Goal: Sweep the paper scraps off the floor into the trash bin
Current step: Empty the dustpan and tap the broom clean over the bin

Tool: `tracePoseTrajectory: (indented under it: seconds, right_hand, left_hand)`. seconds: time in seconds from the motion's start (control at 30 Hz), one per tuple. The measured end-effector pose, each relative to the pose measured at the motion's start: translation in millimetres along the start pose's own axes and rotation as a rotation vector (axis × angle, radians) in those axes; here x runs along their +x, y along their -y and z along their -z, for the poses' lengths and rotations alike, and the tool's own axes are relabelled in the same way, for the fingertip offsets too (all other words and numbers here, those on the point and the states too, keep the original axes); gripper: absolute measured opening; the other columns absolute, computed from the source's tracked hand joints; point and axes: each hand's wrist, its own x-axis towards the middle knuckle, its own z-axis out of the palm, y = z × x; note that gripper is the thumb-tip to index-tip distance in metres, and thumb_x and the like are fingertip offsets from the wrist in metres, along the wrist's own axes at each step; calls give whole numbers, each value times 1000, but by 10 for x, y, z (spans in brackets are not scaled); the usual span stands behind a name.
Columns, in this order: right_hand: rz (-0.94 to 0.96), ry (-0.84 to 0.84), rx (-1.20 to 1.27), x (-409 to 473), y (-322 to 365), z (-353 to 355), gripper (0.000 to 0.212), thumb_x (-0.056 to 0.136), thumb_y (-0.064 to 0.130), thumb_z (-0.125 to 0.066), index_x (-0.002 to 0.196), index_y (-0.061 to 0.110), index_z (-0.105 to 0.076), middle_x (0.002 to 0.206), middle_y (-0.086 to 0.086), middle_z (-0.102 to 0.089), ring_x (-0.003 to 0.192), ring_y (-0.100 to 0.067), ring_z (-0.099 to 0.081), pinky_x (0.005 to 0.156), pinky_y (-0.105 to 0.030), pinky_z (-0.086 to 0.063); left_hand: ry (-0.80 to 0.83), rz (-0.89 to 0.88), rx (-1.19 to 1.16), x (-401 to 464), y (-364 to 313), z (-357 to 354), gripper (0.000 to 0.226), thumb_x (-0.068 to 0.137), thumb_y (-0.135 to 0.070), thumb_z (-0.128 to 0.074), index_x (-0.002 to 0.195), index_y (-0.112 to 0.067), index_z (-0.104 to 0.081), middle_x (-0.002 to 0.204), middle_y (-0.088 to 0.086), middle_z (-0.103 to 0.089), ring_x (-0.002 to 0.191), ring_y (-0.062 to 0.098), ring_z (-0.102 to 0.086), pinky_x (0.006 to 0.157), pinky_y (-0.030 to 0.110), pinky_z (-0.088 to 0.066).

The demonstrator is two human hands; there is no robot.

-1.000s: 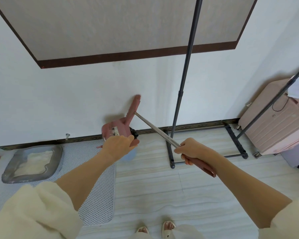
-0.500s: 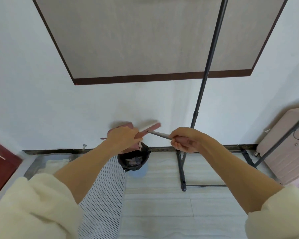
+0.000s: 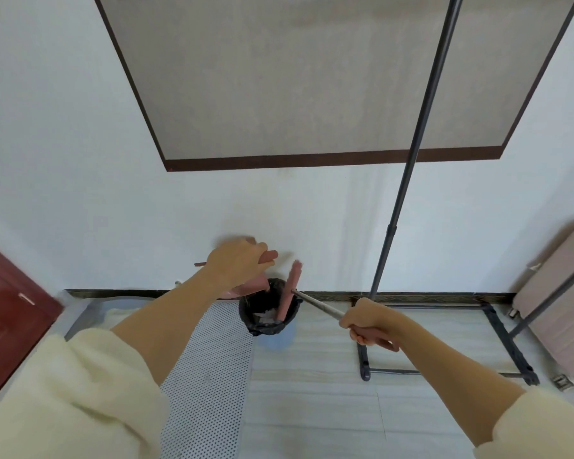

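Note:
A round trash bin [image 3: 268, 326] lined with a black bag stands on the floor by the wall, with pale scraps visible inside. My left hand [image 3: 237, 264] grips the handle of a pink dustpan [image 3: 246, 288], which is tipped over the bin's far left rim and partly hidden by my hand. My right hand [image 3: 368, 324] grips the metal handle of a broom [image 3: 317, 305]. The broom's pink head [image 3: 289, 294] stands on end and reaches down into the bin's right side.
A dotted grey mat [image 3: 206, 376] lies left of the bin, with a grey tray [image 3: 87, 313] behind it. A dark clothes rack [image 3: 401, 200] stands to the right, its base bars on the floor. A pink suitcase [image 3: 557, 309] sits at far right, a red door [image 3: 10, 326] at far left.
The broom head has swung from level beside the dustpan down into the bin. My right hand has moved lower and to the right. The camera has shifted, bringing the bin closer to centre.

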Motion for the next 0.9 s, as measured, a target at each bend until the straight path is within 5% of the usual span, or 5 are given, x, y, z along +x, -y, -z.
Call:
tracePoseTrajectory:
  seconds: [0.37,0.53,0.63,0.73,0.9]
  right_hand:
    - [65,41,261,-272,559,351,7,93,3,-44,88,6,-41,66,-12,-47,37,-11,-50,34,-16,-39]
    - [109,182,-15,-527,1035,423,64,96,12,-41,37,15,-65,68,-8,-29,33,-3,-45,34,-11,-33]
    - [75,206,-93,-571,1046,350,70,96,11,-41,30,19,-63,69,-8,-28,33,-3,-43,34,-11,-32]
    - [2,181,-39,-456,942,390,65,96,10,-37,38,11,-65,67,-6,-32,34,-4,-46,34,-11,-29]
    - [-36,167,-10,-475,961,556,26,95,15,-41,72,7,-50,54,-1,-53,36,-6,-45,33,-14,-33]
  left_hand:
    - [-22,70,-78,-49,157,72,44,97,-49,-35,121,-17,-53,98,6,-64,77,22,-58,69,33,-47]
    - [-32,112,-139,7,92,255,35,97,-47,-37,88,-14,-44,83,5,-56,73,23,-50,64,31,-38]
    - [-51,91,-171,7,60,289,35,97,-46,-38,86,-14,-44,77,2,-50,72,23,-50,63,31,-38]
    - [-31,105,-201,-28,53,158,35,97,-47,-37,85,-15,-43,78,2,-52,72,23,-52,63,31,-40]
    - [-10,118,-227,-35,-23,-105,33,98,-46,-34,89,-17,-44,81,1,-53,72,22,-52,66,33,-44]
